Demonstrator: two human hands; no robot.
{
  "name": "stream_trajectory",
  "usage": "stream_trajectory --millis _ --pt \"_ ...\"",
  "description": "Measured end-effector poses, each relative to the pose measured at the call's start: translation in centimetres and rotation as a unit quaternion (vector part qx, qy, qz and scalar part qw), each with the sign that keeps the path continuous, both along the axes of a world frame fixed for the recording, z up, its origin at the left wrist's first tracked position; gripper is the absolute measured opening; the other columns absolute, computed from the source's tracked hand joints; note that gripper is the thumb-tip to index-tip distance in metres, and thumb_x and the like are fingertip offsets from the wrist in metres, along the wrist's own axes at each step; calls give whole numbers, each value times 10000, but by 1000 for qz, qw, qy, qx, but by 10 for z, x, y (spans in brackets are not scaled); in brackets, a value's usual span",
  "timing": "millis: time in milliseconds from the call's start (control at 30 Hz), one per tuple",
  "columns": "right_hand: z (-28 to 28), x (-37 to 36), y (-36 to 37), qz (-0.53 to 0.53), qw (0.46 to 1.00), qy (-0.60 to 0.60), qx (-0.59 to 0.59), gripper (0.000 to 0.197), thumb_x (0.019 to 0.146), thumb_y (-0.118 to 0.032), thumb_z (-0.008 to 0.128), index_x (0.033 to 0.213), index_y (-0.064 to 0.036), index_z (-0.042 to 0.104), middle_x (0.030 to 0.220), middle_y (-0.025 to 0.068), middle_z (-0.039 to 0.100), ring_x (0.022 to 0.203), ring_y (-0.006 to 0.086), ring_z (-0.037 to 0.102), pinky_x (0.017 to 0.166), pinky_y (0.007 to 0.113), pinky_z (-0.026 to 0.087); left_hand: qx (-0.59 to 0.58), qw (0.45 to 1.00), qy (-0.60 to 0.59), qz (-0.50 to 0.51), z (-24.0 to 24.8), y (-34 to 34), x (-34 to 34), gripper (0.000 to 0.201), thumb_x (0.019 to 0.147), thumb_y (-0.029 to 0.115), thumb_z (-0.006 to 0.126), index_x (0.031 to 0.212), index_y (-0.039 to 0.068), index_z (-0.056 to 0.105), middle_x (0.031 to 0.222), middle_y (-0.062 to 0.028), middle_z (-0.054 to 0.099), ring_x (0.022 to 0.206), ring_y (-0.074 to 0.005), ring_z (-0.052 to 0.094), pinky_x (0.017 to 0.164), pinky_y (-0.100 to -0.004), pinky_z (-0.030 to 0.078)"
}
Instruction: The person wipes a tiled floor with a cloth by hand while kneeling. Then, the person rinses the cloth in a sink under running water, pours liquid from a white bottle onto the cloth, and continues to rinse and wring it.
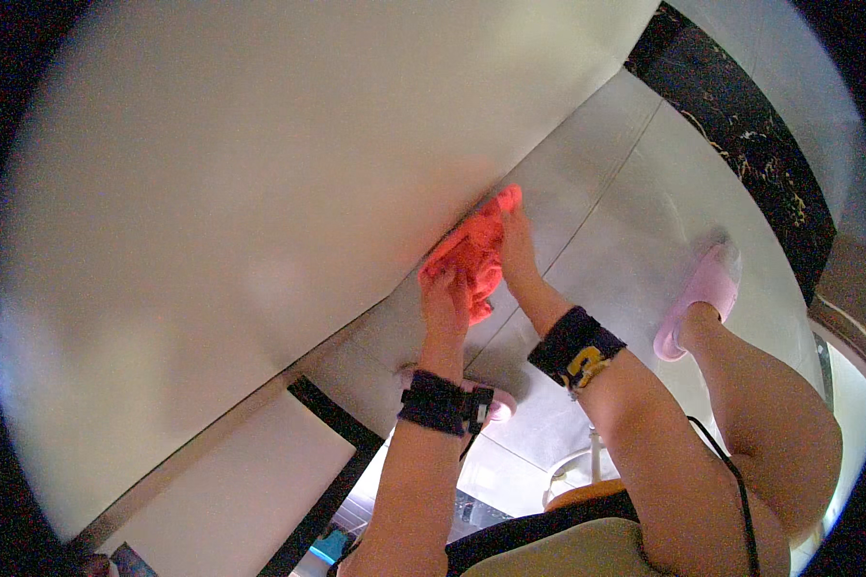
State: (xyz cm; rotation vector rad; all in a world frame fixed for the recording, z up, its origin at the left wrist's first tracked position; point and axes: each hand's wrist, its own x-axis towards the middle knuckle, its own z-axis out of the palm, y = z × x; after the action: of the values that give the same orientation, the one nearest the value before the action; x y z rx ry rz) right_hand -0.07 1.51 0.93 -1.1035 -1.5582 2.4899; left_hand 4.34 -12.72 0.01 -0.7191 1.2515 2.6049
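A bright orange-red cloth [474, 252] is bunched along the lower edge of a large white, smooth panel [260, 183], close to the grey tiled floor. My left hand [445, 296] grips the near left part of the cloth, its fingers sunk into the folds. At the cloth's right side, my right hand [516, 240] is closed on its far end, with the fingertips partly hidden by fabric. Each wrist wears a dark band, the left band [438, 400] and the right band [577, 348].
Grey floor tiles [587, 250] spread to the right, bounded by a black marbled strip [741, 115]. My feet wear pink slippers [707, 293]. A pale panel with a black border [337, 413] stands lower left. A black cable [736, 471] hangs by my right arm.
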Motion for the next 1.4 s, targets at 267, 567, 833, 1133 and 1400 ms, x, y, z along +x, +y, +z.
stream_trajectory --millis 267,567,833,1133,1400 --pt "-14 36 -147 246 966 -82 21 511 914 -171 464 1380 21 374 988 191 637 882 325 614 783 416 500 34 994 -105 10 -27 -151 2 491 772 136 570 1233 -31 553 1251 -170 585 1134 -332 562 1035 -442 436" --pt "-41 71 -144 400 914 -52 43 722 831 21 536 1486 -41 239 1173 161 620 1086 256 560 858 369 483 -24 997 -50 55 -48 -195 64 620 667 -99 498 1266 56 525 1242 -150 555 1182 -349 522 992 -488 477" --pt "-71 47 -6 166 980 32 -107 620 808 25 569 1397 -66 398 1253 88 581 1086 246 581 900 358 490 -72 992 93 -45 -50 -11 47 447 978 271 537 1352 41 450 1230 -103 575 1195 -219 504 1043 -341 383" --pt "-3 42 175 76 995 10 61 396 884 -132 609 1248 5 537 1158 75 629 1022 183 614 867 316 513 -415 812 146 -384 -58 166 29 303 935 136 464 1209 23 530 1187 -178 559 1114 -311 502 989 -413 383" --pt "11 81 237 205 976 3 -75 369 798 -74 577 1158 3 592 1059 67 654 933 174 629 817 313 523 -612 581 283 -456 -10 115 89 418 835 125 568 1237 13 555 1280 -200 522 1227 -362 476 1051 -465 375"
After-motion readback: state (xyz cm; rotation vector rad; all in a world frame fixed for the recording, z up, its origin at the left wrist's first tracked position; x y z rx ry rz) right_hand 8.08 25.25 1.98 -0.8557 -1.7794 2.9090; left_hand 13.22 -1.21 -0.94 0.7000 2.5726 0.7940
